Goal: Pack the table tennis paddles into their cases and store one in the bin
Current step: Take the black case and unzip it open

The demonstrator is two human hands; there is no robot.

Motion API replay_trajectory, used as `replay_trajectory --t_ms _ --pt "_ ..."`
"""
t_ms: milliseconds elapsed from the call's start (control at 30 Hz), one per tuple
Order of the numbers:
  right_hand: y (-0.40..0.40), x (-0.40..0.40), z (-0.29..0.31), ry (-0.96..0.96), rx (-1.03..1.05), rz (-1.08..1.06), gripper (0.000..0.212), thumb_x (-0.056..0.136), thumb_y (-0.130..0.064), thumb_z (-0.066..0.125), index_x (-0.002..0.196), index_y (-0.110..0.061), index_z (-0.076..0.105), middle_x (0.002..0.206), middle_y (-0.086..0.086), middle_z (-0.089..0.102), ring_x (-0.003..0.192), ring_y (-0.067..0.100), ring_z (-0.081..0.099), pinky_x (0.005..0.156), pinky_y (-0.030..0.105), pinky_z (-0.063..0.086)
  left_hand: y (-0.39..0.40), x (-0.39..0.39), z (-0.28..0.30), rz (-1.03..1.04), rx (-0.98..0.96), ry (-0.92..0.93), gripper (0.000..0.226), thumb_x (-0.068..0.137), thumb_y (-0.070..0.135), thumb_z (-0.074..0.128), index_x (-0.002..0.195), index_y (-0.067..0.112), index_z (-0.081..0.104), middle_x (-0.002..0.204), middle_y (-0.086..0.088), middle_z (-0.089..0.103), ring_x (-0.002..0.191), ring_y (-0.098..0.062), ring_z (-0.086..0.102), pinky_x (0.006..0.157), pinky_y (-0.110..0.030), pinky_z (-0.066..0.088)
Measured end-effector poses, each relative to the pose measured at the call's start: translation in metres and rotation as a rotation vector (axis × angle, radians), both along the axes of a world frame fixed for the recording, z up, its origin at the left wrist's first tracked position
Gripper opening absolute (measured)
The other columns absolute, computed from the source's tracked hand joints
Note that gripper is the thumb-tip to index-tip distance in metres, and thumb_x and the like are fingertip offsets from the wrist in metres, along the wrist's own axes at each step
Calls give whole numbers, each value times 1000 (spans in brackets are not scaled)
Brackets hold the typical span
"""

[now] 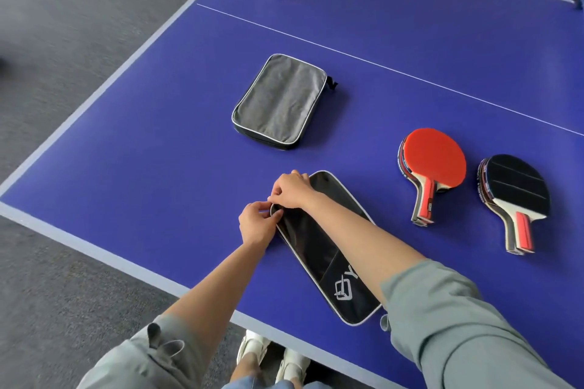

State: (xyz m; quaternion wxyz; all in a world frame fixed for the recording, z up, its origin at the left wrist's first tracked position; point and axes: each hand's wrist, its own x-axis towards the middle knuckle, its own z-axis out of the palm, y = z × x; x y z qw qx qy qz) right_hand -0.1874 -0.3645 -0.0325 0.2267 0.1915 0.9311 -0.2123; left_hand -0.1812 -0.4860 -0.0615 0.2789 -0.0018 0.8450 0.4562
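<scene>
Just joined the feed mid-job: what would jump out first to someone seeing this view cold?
Both hands meet at the near table edge: the left hand and right hand pinch the top corner of the black case. To the right lie two stacks of paddles, a red-faced stack and a black-faced stack, neither packed. A grey case lies farther out on the blue table.

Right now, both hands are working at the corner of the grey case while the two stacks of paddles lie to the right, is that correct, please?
Not quite: the head view shows the left hand and right hand at the corner of the black case; the grey case lies untouched beyond. The paddles do lie right.
</scene>
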Motion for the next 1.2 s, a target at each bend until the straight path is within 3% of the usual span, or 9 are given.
replay_trajectory --t_ms 133,267,467,600,700,867,1000,1100,1200 --pt "1 -1 3 48 -79 22 25 91 -31 60 102 -11 69 110 7 69 114 28 53 97 40 38 -1 -2 -1 -20 -1 31 24 80 17 73 101 9 68 101 -6 67 82 -21 65 78 -32 53" --pt "6 3 7 86 -261 -45 33 87 -24 66 115 -7 64 107 11 70 108 24 60 97 36 47 -1 -2 -1 12 28 19 18 78 17 75 93 11 67 86 -3 66 80 -19 62 76 -30 52" --pt "3 2 7 79 -111 144 28 95 -16 48 116 -6 65 118 15 63 114 30 55 91 39 46 0 -4 -1 13 51 -1 20 75 16 78 92 10 68 72 4 59 68 -11 57 72 -27 53" --pt "12 1 9 88 -129 187 24 92 -18 55 110 -8 68 111 11 67 103 28 61 85 36 49 0 -6 -2 18 46 -14 20 73 18 80 89 11 69 82 -1 66 80 -16 63 77 -31 56" --pt "15 -2 9 89 -84 193 24 93 -12 53 113 -7 66 118 13 63 109 31 59 90 39 50 1 -5 -1 23 57 -29 19 73 16 80 88 12 70 80 0 66 80 -15 63 76 -29 55" --pt "18 -2 2 207 -17 -134 21 88 -7 55 102 -10 70 112 12 67 105 32 61 88 37 52 4 -6 -1 49 62 -38 16 74 13 78 86 13 68 71 8 60 68 -5 56 67 -19 50" --pt "49 7 5 257 -38 -404 21 86 -6 55 96 -12 73 106 11 69 101 29 63 88 36 52 2 -8 -2 53 52 -18 16 75 11 76 88 13 68 69 7 57 61 -5 54 60 -12 43" --pt "69 24 6 319 -126 -604 14 81 -7 64 87 -11 76 91 8 75 92 22 68 81 28 53 3 -13 2 37 44 12 16 75 8 74 88 15 69 72 8 57 65 -9 56 72 -24 53" --pt "69 46 3 376 -240 -754 11 79 -6 70 89 -6 75 90 12 75 89 19 69 78 19 48 6 -22 7 -75 -28 110 21 79 8 69 100 14 69 92 0 61 91 -22 60 86 -32 50"
